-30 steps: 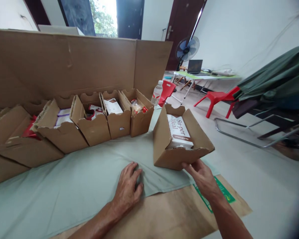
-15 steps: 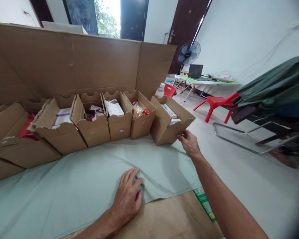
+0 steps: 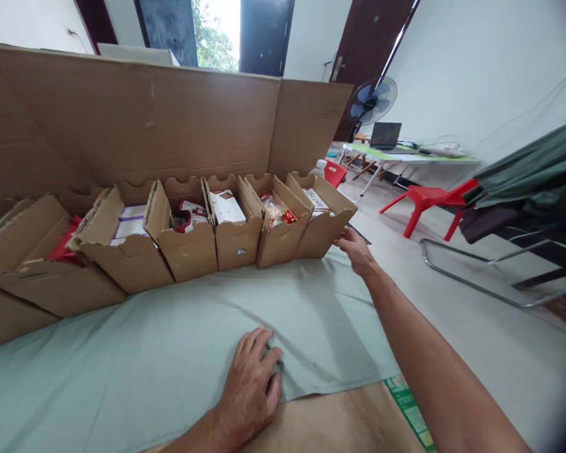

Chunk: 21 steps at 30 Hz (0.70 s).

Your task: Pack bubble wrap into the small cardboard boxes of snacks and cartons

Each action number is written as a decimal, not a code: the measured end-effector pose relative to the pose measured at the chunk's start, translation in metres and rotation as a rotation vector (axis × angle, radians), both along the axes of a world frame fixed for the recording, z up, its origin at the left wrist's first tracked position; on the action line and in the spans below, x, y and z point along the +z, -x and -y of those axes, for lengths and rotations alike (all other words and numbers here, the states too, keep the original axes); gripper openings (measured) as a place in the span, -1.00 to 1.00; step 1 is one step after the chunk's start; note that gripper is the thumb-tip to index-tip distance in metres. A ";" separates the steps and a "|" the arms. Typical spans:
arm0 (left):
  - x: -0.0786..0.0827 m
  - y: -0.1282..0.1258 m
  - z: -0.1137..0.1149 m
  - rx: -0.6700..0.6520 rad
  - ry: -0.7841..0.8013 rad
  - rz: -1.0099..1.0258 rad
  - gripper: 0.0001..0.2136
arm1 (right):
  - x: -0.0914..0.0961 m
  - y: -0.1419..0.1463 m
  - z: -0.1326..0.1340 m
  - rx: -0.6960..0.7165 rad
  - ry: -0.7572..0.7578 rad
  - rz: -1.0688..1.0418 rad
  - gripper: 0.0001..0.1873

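My right hand (image 3: 355,248) is at the lower right edge of the end cardboard box (image 3: 315,242), its fingers closed against the side and partly hidden behind it. In that box stands a white packet (image 3: 316,200) with dark lettering. Its left side is against a neighbouring cardboard box (image 3: 279,246) holding red and clear wrapped items (image 3: 277,212). My left hand (image 3: 253,384) lies open on the pale green cloth (image 3: 183,352), holding nothing, with its fingers stretched forward.
More open cardboard boxes (image 3: 238,248) continue leftward in a row, with packets inside. Behind them rises a tall cardboard panel (image 3: 179,119). Brown board (image 3: 330,421) shows at the cloth's near edge. Right of the cloth are floor, a red chair (image 3: 422,198) and a table with a laptop (image 3: 385,136).
My right hand has moved the end box left and back, closing the gap to its neighbour. My left hand stays on the cloth. The view has shifted slightly.
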<state>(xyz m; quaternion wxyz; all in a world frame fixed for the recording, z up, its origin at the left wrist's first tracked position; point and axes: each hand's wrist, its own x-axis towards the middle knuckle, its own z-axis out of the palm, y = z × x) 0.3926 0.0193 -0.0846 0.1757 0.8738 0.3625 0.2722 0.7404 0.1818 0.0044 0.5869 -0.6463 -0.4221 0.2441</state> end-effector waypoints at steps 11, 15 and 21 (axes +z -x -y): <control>-0.003 0.002 -0.002 -0.012 0.022 0.007 -0.60 | 0.070 0.011 -0.032 -0.103 0.176 0.025 -0.68; -0.001 0.001 -0.003 -0.014 0.039 -0.007 -0.60 | 0.078 0.011 -0.038 -0.130 0.220 0.110 -0.79; 0.001 0.001 -0.003 -0.018 0.056 -0.011 -0.61 | 0.080 0.006 -0.023 -0.087 0.160 0.286 -0.76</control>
